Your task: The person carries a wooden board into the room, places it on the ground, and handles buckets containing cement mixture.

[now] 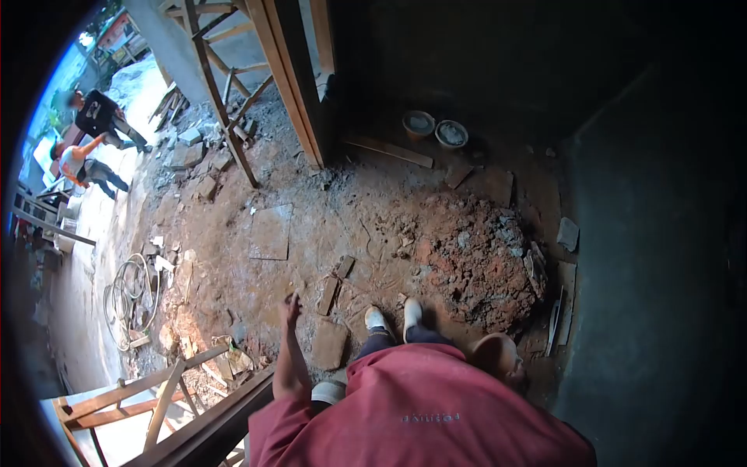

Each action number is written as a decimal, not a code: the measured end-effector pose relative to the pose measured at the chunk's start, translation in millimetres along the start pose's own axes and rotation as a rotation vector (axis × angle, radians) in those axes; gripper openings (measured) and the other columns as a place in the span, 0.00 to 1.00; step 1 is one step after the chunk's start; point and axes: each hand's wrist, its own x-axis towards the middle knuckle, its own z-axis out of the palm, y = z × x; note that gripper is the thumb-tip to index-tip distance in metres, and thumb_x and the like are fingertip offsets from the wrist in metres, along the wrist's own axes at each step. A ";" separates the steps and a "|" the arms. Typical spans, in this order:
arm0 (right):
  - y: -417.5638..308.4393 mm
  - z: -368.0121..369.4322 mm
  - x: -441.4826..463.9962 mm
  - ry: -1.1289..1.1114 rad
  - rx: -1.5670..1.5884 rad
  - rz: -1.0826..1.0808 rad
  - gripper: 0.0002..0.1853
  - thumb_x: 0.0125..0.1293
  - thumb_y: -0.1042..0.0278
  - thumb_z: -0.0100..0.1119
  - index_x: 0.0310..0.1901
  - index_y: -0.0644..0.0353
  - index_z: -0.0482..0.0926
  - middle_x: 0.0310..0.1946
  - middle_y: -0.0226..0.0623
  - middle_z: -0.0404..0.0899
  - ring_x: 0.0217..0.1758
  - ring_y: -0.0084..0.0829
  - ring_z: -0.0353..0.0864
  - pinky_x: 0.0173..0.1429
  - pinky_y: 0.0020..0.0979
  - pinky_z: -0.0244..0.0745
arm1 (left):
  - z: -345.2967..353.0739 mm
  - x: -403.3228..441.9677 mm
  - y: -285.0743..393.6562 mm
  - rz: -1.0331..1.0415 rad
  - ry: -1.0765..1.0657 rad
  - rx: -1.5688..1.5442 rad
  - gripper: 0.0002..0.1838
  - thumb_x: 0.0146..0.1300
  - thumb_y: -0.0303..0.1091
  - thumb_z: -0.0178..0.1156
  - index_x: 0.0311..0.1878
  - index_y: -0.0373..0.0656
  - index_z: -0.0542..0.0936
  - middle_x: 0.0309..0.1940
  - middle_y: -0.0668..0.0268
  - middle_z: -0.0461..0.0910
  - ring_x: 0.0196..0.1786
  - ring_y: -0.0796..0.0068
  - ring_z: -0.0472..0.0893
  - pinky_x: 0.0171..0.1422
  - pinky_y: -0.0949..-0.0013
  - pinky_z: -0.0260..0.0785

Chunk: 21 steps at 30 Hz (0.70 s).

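Note:
My left hand (292, 308) is held out over the muddy ground, fingers apart and nothing visible in it. A flat slab (330, 345) and crossed wood pieces (334, 286) lie just beyond it. Beside my left forearm, partly covered by the red shirt, is a pale round object (328, 391). At my right side a brown round container (495, 352) shows by the shirt's edge. My right hand (516, 377) is a dark, mostly hidden shape next to it; its fingers and any grip cannot be made out. A mound of reddish soil (486, 261) rises in front of my boots.
Two filled buckets (451, 134) and a plank (387, 152) lie near the back wall. Wooden posts (288, 78) stand ahead. Left are a coiled hose (128, 300), rubble and two people (97, 113). A timber frame (140, 389) is at lower left; a wall (638, 257) bounds the right.

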 end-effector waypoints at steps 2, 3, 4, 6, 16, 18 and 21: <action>-1.8 9.2 15.7 -0.006 -0.010 -0.016 0.27 0.53 0.43 0.63 0.38 0.63 0.75 0.15 0.33 0.71 0.14 0.27 0.69 0.21 0.30 0.64 | 21.4 48.8 28.2 0.158 0.017 0.271 0.25 0.58 0.48 0.58 0.49 0.36 0.77 0.20 0.66 0.78 0.23 0.78 0.78 0.26 0.73 0.68; -3.0 17.9 27.2 -0.014 -0.006 -0.034 0.28 0.53 0.42 0.63 0.39 0.64 0.75 0.15 0.33 0.71 0.14 0.27 0.69 0.21 0.30 0.64 | 35.3 63.5 46.4 0.104 -0.036 0.311 0.26 0.59 0.48 0.58 0.54 0.37 0.74 0.30 0.64 0.79 0.29 0.76 0.79 0.29 0.73 0.70; 3.7 26.1 47.0 -0.025 0.004 -0.055 0.29 0.53 0.42 0.63 0.40 0.64 0.75 0.15 0.33 0.72 0.15 0.28 0.69 0.22 0.31 0.64 | 50.0 70.9 68.1 0.055 -0.087 0.351 0.28 0.60 0.47 0.58 0.58 0.38 0.70 0.40 0.62 0.80 0.35 0.74 0.80 0.32 0.73 0.71; 83.0 38.8 171.2 -0.293 0.256 -0.275 0.30 0.53 0.42 0.63 0.41 0.66 0.76 0.15 0.34 0.72 0.15 0.28 0.70 0.22 0.31 0.65 | 94.0 52.9 111.0 0.082 -0.154 0.114 0.25 0.62 0.45 0.57 0.58 0.38 0.71 0.43 0.60 0.80 0.37 0.74 0.80 0.33 0.73 0.72; -199.9 211.6 65.7 -0.015 0.064 -0.062 0.29 0.54 0.44 0.61 0.42 0.67 0.75 0.19 0.36 0.74 0.17 0.30 0.72 0.24 0.33 0.66 | 157.7 75.6 32.4 -0.170 -0.231 0.271 0.20 0.58 0.45 0.60 0.48 0.40 0.77 0.25 0.66 0.76 0.27 0.77 0.77 0.26 0.71 0.68; -240.5 233.1 80.9 -0.020 0.053 -0.065 0.29 0.55 0.44 0.61 0.43 0.68 0.75 0.19 0.36 0.75 0.18 0.30 0.72 0.25 0.33 0.66 | 151.6 82.1 -2.4 -0.410 -0.012 0.131 0.21 0.59 0.42 0.57 0.53 0.42 0.74 0.33 0.63 0.77 0.27 0.70 0.78 0.23 0.68 0.67; -297.5 259.8 99.6 -0.017 0.032 -0.075 0.29 0.55 0.44 0.61 0.43 0.68 0.75 0.20 0.37 0.75 0.18 0.31 0.72 0.25 0.34 0.67 | 157.5 68.2 4.4 -0.580 0.110 -0.065 0.24 0.60 0.42 0.56 0.57 0.43 0.70 0.41 0.61 0.76 0.34 0.63 0.79 0.31 0.61 0.70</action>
